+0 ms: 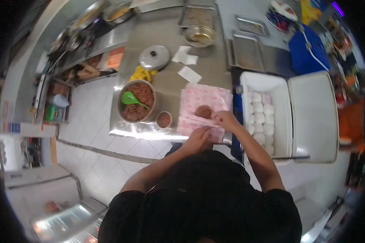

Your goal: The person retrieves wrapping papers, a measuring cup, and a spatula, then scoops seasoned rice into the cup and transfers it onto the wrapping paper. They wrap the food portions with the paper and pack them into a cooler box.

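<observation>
Pink printed wrapping paper (194, 95) lies stacked at the front edge of the steel table. On it sits a round mound of brown minced filling (204, 111). My left hand (198, 138) is closed on the near edge of the paper. Just right of the mound, my right hand (224, 120) pinches the paper's folded edge. To the left stand a large pot (121, 111) of the same filling, with a green scoop (129, 98) in it, and a small filled cup (164, 120).
A white cooler (290, 117) holding several wrapped white bundles (258, 107) stands open at the right. Behind the paper are white slips (189, 74), a metal lid (154, 57), a yellow cloth (142, 74), a metal bowl (199, 36) and trays (247, 50).
</observation>
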Demonstrator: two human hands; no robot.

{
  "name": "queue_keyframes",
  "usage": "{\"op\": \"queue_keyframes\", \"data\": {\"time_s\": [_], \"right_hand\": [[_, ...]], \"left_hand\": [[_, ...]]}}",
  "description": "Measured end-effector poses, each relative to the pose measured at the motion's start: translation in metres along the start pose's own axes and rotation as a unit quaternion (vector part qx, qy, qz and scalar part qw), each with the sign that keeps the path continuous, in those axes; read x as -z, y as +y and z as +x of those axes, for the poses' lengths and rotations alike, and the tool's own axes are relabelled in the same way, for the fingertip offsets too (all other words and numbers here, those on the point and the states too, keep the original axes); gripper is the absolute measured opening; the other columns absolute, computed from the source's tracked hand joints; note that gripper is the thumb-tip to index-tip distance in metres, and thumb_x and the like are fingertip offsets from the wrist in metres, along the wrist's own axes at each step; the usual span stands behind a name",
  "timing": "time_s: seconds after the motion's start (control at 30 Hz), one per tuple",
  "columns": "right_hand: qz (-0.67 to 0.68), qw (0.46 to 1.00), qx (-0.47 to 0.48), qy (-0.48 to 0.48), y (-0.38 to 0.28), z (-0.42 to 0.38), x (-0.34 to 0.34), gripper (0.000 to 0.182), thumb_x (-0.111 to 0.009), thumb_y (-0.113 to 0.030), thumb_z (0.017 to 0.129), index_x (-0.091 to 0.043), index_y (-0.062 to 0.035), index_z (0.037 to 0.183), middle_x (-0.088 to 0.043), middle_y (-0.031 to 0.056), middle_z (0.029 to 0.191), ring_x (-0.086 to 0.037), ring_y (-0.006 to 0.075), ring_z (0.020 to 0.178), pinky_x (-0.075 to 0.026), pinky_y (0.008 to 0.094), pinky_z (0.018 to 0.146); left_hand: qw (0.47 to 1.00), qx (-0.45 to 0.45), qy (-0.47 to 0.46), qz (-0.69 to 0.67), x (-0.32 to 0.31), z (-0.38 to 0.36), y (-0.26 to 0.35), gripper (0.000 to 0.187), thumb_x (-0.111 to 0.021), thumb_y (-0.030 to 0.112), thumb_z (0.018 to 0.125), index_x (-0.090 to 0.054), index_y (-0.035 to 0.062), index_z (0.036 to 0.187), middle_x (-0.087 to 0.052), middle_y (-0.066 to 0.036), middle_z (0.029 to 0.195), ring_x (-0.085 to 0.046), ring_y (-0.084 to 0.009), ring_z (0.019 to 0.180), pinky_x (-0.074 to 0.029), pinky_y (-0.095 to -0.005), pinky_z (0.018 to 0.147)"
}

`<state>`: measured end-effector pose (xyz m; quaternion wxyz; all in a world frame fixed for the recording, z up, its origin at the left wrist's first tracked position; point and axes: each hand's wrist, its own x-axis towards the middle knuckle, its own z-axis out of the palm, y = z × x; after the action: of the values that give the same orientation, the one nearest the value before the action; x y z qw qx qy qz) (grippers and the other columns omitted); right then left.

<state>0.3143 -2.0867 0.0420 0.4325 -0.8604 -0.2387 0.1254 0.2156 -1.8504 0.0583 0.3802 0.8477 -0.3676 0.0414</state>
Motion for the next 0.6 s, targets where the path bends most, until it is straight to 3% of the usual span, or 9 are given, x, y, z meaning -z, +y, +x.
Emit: {"op": "queue_keyframes", "data": {"time_s": [0.03, 0.07, 0.17, 0.27, 0.37, 0.47, 0.57, 0.6], "right_hand": [[0.001, 0.999, -0.032, 0.012, -0.008, 0.000, 0.001, 0.024, -0.081, -0.013, 0.072, -0.072, -0.0024, 0.092, -0.072, 0.0121, 0.083, -0.069, 0.0242, 0.073, -0.054, 0.0357, 0.070], [0.006, 0.998, -0.058, 0.015, -0.015, 0.000, 0.002, 0.025, -0.082, -0.014, 0.071, -0.072, -0.0028, 0.091, -0.071, 0.0119, 0.081, -0.068, 0.0237, 0.071, -0.054, 0.0355, 0.069], [0.025, 0.995, -0.094, 0.017, -0.011, 0.008, -0.004, 0.031, -0.087, -0.017, 0.065, -0.073, -0.0032, 0.088, -0.071, 0.0119, 0.076, -0.067, 0.0219, 0.067, -0.053, 0.0348, 0.067], [-0.038, 0.993, -0.086, -0.074, -0.018, 0.020, 0.009, 0.028, -0.083, -0.027, 0.071, -0.076, -0.0080, 0.091, -0.071, 0.0146, 0.080, -0.071, 0.0318, 0.081, -0.055, 0.0415, 0.074], [0.032, 0.993, -0.108, -0.044, 0.011, 0.039, 0.005, 0.032, -0.083, -0.031, 0.071, -0.076, -0.0066, 0.091, -0.072, 0.0153, 0.084, -0.071, 0.0311, 0.084, -0.055, 0.0418, 0.076], [0.084, 0.981, -0.101, 0.142, 0.026, 0.047, -0.009, 0.032, -0.084, -0.034, 0.074, -0.077, -0.0069, 0.090, -0.073, 0.0158, 0.089, -0.071, 0.0302, 0.082, -0.055, 0.0415, 0.077], [-0.056, 0.914, -0.249, 0.315, -0.009, 0.022, -0.016, 0.034, -0.087, -0.025, 0.078, -0.076, 0.0003, 0.098, -0.075, 0.0158, 0.096, -0.070, 0.0235, 0.082, -0.056, 0.0331, 0.080], [0.092, 0.915, -0.276, 0.280, 0.010, 0.006, -0.030, 0.036, -0.086, -0.028, 0.080, -0.076, 0.0017, 0.099, -0.075, 0.0138, 0.095, -0.069, 0.0218, 0.083, -0.055, 0.0338, 0.080]], "left_hand": [[0.999, 0.027, -0.014, -0.020, -0.002, -0.003, -0.002, 0.053, -0.076, 0.019, 0.081, -0.054, 0.0041, 0.126, -0.055, -0.023, 0.136, -0.056, -0.0442, 0.122, -0.045, -0.0535, 0.103], [0.998, -0.019, -0.003, 0.058, 0.007, 0.001, 0.006, 0.053, -0.076, 0.019, 0.081, -0.054, 0.0039, 0.126, -0.056, -0.023, 0.135, -0.056, -0.0445, 0.120, -0.044, -0.0531, 0.103], [0.993, -0.002, -0.010, 0.119, 0.020, 0.012, 0.020, 0.050, -0.067, 0.034, 0.094, -0.055, 0.0042, 0.133, -0.056, -0.022, 0.136, -0.058, -0.0475, 0.116, -0.045, -0.0491, 0.102], [0.950, 0.209, -0.229, 0.032, 0.022, 0.017, 0.028, 0.056, -0.071, 0.036, 0.090, -0.054, 0.0038, 0.133, -0.051, -0.024, 0.141, -0.052, -0.0471, 0.126, -0.043, -0.0536, 0.104], [0.937, 0.226, -0.266, -0.019, 0.011, 0.016, 0.012, 0.068, -0.070, 0.042, 0.091, -0.048, 0.0000, 0.140, -0.042, -0.024, 0.151, -0.040, -0.0462, 0.139, -0.036, -0.0584, 0.110], [0.971, 0.134, -0.072, 0.185, 0.005, 0.029, 0.019, 0.079, -0.066, 0.048, 0.093, -0.041, -0.0040, 0.148, -0.035, -0.025, 0.157, -0.032, -0.0443, 0.145, -0.029, -0.0596, 0.114], [0.964, 0.139, -0.062, 0.217, -0.007, 0.034, -0.001, 0.085, -0.063, 0.051, 0.094, -0.035, -0.0052, 0.152, -0.031, -0.027, 0.159, -0.029, -0.0460, 0.147, -0.025, -0.0609, 0.117], [0.965, 0.154, -0.063, 0.204, -0.009, 0.035, -0.008, 0.086, -0.063, 0.051, 0.093, -0.035, -0.0043, 0.152, -0.028, -0.026, 0.161, -0.025, -0.0452, 0.149, -0.022, -0.0608, 0.118]]}}
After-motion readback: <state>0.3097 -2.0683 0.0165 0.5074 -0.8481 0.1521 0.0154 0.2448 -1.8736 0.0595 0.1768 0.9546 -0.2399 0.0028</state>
